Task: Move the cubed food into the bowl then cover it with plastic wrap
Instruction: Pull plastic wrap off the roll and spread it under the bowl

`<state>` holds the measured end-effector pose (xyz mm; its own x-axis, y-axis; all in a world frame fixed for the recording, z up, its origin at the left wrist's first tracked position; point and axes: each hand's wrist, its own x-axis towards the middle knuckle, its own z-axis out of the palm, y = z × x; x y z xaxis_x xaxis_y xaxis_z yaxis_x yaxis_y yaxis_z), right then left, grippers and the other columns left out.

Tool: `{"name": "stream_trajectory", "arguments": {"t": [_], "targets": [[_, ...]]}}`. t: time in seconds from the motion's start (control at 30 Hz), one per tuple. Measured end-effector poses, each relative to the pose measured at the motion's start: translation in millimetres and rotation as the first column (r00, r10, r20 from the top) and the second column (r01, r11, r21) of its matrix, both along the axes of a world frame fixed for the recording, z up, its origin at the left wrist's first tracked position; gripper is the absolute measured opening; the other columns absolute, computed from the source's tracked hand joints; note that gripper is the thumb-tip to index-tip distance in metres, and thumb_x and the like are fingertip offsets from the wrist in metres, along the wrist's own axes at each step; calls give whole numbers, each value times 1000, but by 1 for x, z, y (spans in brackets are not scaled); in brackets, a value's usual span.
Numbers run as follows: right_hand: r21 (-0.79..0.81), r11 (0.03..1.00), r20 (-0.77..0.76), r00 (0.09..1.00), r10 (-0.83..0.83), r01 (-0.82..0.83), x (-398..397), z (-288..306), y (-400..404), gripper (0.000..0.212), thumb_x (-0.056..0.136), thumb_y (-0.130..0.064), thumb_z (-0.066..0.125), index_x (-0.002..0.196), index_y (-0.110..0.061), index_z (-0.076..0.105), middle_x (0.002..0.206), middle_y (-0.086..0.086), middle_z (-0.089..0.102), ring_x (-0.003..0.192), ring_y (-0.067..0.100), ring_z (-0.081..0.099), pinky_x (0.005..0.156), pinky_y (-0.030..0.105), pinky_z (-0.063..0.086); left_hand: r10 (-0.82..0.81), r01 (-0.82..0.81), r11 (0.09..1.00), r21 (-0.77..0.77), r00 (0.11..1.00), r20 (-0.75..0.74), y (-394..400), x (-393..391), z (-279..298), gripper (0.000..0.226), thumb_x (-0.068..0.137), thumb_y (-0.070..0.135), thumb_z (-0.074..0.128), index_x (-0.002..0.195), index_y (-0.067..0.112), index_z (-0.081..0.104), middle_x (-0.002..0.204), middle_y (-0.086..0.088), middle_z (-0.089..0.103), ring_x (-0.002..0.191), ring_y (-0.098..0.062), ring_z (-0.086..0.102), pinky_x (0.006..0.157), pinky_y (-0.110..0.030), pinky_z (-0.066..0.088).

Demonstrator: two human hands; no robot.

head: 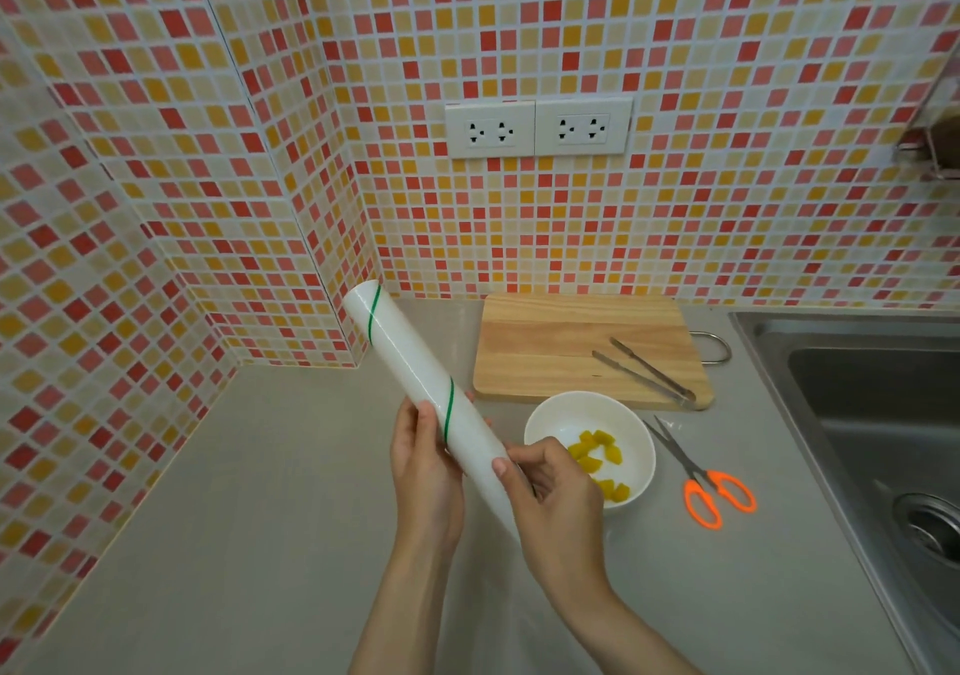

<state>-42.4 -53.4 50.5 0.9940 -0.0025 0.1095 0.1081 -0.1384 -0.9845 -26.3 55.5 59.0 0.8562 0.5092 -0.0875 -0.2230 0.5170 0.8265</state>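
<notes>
Both hands gripped the plastic wrap roll — left hand mid-roll, right hand at its near end — its long axis slanting away-left of the bowl, which held the cubed food just beside the right hand.

My left hand grips the plastic wrap roll, tilted up-left over the bench; my right hand pinches at its lower end. White bowl with yellow cubed food just right. Tongs on cutting board; orange scissors near sink.
</notes>
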Motion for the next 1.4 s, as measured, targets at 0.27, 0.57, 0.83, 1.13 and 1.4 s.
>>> {"name": "stream_trajectory", "arguments": {"t": [0.27, 0.57, 0.83, 1.13, 1.4], "targets": [[-317, 948, 89, 995, 37, -7, 9, 4, -7, 11, 88, -18, 57, 78, -22, 54, 78, -8, 63, 80, 17, 57, 71, 33, 47, 67, -66, 986, 151, 998, 0, -7, 3, -6, 24, 98, 20, 43, 114, 27, 60, 95, 9, 71, 85, -6, 66, 66, -20, 54], [-245, 968, 25, 997, 66, -58, 11, 7, -19, 4, 79, -18, 69, 80, -20, 66, 80, -10, 69, 77, 7, 61, 68, 14, 44, 184, -183, 983, 30, 983, -13, -9, 9, -2, 30, 99, 16, 40, 128, 12, 48, 113, -11, 61, 95, -19, 61, 85, -40, 46], [-369, 928, 94, 992, 84, -44, 18, 5, -18, 15, 85, -10, 59, 75, -20, 54, 79, -7, 55, 73, 10, 52, 64, 18, 34, 177, -177, 984, 21, 984, -24, -12, 9, -6, 30, 100, 18, 40, 128, 11, 48, 111, -10, 61, 92, -17, 63, 85, -39, 47], [-374, 927, 121, 989, 84, -33, 20, 9, -16, 15, 81, -14, 66, 72, -16, 54, 73, -3, 57, 73, 15, 53, 65, 23, 36, 197, -197, 980, -5, 980, -21, -10, 12, -7, 33, 99, 17, 40, 131, 12, 46, 113, -8, 60, 93, -14, 63, 84, -36, 48], [-303, 950, 47, 995, 92, -73, 29, 14, -19, 10, 88, -7, 54, 79, -8, 56, 78, 1, 57, 76, 19, 51, 65, 24, 34, 157, -157, 988, 12, 988, 14, -7, 14, -11, 30, 99, 18, 41, 128, 16, 48, 106, 0, 64, 93, -13, 63, 78, -31, 50]]}}
